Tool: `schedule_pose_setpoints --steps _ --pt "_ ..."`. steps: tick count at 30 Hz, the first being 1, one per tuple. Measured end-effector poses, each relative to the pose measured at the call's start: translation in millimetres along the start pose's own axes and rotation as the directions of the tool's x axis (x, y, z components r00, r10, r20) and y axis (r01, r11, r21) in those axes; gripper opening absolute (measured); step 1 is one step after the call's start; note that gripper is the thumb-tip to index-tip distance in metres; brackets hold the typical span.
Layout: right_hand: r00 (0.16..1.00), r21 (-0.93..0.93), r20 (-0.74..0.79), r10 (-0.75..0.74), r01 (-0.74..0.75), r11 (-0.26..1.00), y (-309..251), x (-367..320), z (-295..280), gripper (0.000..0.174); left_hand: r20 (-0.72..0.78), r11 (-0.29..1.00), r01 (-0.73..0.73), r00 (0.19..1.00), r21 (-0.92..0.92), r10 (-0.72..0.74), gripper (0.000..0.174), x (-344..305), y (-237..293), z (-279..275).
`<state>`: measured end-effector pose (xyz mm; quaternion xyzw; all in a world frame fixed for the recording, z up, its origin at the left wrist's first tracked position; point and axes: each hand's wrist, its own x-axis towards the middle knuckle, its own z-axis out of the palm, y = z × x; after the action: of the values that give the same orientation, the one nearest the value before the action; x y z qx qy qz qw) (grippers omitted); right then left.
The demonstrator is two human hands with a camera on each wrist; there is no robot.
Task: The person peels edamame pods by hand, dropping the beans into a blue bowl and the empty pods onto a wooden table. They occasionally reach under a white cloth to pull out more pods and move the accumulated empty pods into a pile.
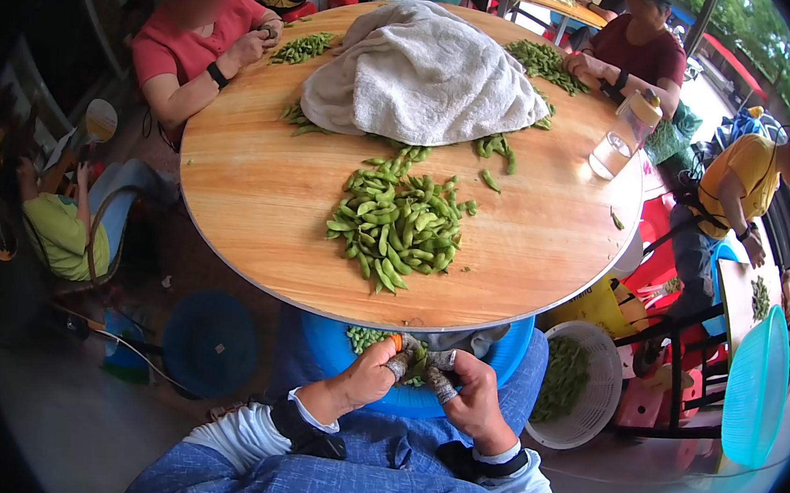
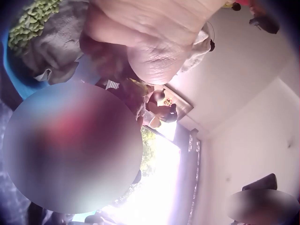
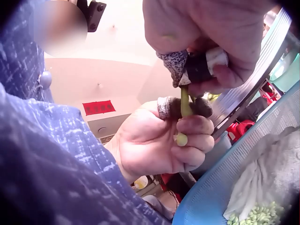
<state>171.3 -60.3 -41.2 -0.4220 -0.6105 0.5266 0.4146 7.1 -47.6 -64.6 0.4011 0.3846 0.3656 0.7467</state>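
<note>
Over a blue basin (image 1: 316,341) in my lap, my left hand (image 1: 360,378) and right hand (image 1: 477,406) meet at the fingertips. Both pinch one green soybean pod (image 3: 185,103), the right from above and the left from below in the right wrist view. A pale green bean (image 3: 181,139) shows at the pod's lower end, against the left fingers. Wrappings cover the thumbs and some fingertips. Shelled beans (image 3: 258,216) and a grey cloth (image 3: 262,164) lie in the basin. In the left wrist view, the back of a hand hides the fingertips.
A pile of pods (image 1: 397,223) lies on the round wooden table (image 1: 258,206), before a pale towel (image 1: 428,80) over a mound. A water bottle (image 1: 625,135) stands at the table's right. A white basket of pods (image 1: 575,384) is on the floor. People sit around the table.
</note>
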Motion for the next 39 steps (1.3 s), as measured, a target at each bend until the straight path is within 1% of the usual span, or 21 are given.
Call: schedule_pose_setpoints --steps 5,8,11,12,14,15,16,18,19,20,22,23,24,26,27,28,30,32,34,37,39 --pt "0.997 -0.142 0.019 -0.07 0.072 0.987 -0.6 5.7 9.9 0.013 -0.036 0.99 0.059 0.997 -0.127 -0.064 0.033 1.2 -1.7 -4.0" --pt "0.999 -0.152 0.027 -0.034 0.038 0.988 3.4 8.1 15.0 0.015 -0.137 0.971 -0.01 0.99 -0.238 -0.023 0.026 7.3 -26.0 -8.2" --pt "1.0 -0.127 0.012 -0.023 0.024 0.992 16.0 10.9 16.3 0.014 -0.148 0.991 0.019 0.988 -0.13 -0.039 0.029 7.7 -31.3 -15.6" --pt "0.999 -0.069 -0.051 -0.002 -0.001 0.998 21.0 10.6 14.0 0.014 -0.126 0.993 -0.041 0.991 0.111 0.055 0.029 8.1 -34.2 -19.0" --pt "0.984 0.057 -0.172 0.052 -0.043 0.997 28.6 8.6 1.3 0.014 -0.022 0.814 -0.161 0.978 0.558 0.208 0.03 7.8 -37.9 -26.2" --pt "0.957 0.075 -0.29 0.028 -0.006 0.997 21.9 5.6 -6.9 0.012 0.017 0.646 -0.121 0.986 0.753 0.165 0.034 3.6 -30.6 -31.3" --pt "0.914 0.09 -0.406 0.008 0.031 0.995 15.6 1.5 -18.3 0.011 0.05 0.547 -0.161 0.976 0.821 0.213 0.033 -0.8 -21.3 -31.1" --pt "0.749 0.248 -0.639 0.174 -0.013 0.969 34.3 -18.5 -55.8 0.012 0.13 0.327 -0.226 0.948 0.917 0.29 0.033 -13.1 1.0 -24.9" --pt "0.703 0.416 -0.641 0.307 -0.018 0.909 40.6 -29.3 -72.4 0.012 0.159 0.297 -0.235 0.952 0.925 0.26 0.029 -18.3 14.7 -22.7" --pt "0.654 0.57 -0.618 0.438 -0.011 0.821 47.7 -40.5 -86.8 0.013 0.188 0.256 -0.291 0.914 0.922 0.361 0.028 -21.5 29.3 -20.6" --pt "0.528 0.738 -0.601 0.599 0.079 0.671 74.3 -57.8 -101.7 0.011 0.244 0.159 -0.384 0.803 0.91 0.544 0.026 -19.6 56.7 -20.1" --pt "0.504 0.741 -0.6 0.621 0.056 0.67 79.6 -63.9 -100.3 0.012 0.294 0.061 -0.396 0.767 0.916 0.571 0.026 -9.7 69.9 -23.9" --pt "0.545 0.715 -0.586 0.6 -0.002 0.7 73.6 -64.6 -94.3 0.011 0.345 -0.039 -0.402 0.728 0.915 0.592 0.027 1.3 83.2 -27.4" --pt "0.622 0.647 -0.549 0.559 -0.107 0.755 63.7 -61.4 -82.8 0.011 0.383 -0.138 -0.373 0.74 0.918 0.552 0.026 27.4 92.6 -37.8" --pt "0.655 0.61 -0.541 0.527 -0.126 0.783 64.5 -58.6 -77.9 0.012 0.374 -0.155 -0.343 0.797 0.927 0.474 0.025 38.6 93.1 -43.7" --pt "0.739 0.56 -0.485 0.467 -0.148 0.815 63.7 -56.4 -75.5 0.014 0.426 -0.215 -0.368 0.79 0.905 0.44 0.021 46.1 93.4 -46.7" --pt "0.782 0.406 -0.495 0.379 -0.177 0.896 50.6 -45.6 -61.2 0.017 0.402 -0.279 -0.319 0.855 0.906 0.328 0.015 52.3 96.4 -47.1" --pt "0.854 0.295 -0.421 0.305 -0.189 0.937 39.5 -36.9 -52.7 0.017 0.397 -0.272 -0.321 0.867 0.907 0.302 0.013 54.8 99.1 -45.1" --pt "0.91 0.211 -0.375 0.179 -0.104 0.972 29.3 -23.8 -38.6 0.019 0.387 -0.275 -0.304 0.86 0.912 0.332 0.011 53.1 104.1 -43.8" --pt "0.955 0.294 -0.278 0.107 -0.022 0.955 12.1 -3.1 -22.6 0.023 0.357 -0.267 -0.258 0.817 0.928 0.452 0.012 42.1 114.3 -36.3" --pt "0.968 0.41 -0.218 0.127 -0.027 0.912 -10.7 11.9 -14.7 0.024 0.128 0.206 -0.236 0.893 0.95 0.431 0.012 26.8 116.2 -20.5"
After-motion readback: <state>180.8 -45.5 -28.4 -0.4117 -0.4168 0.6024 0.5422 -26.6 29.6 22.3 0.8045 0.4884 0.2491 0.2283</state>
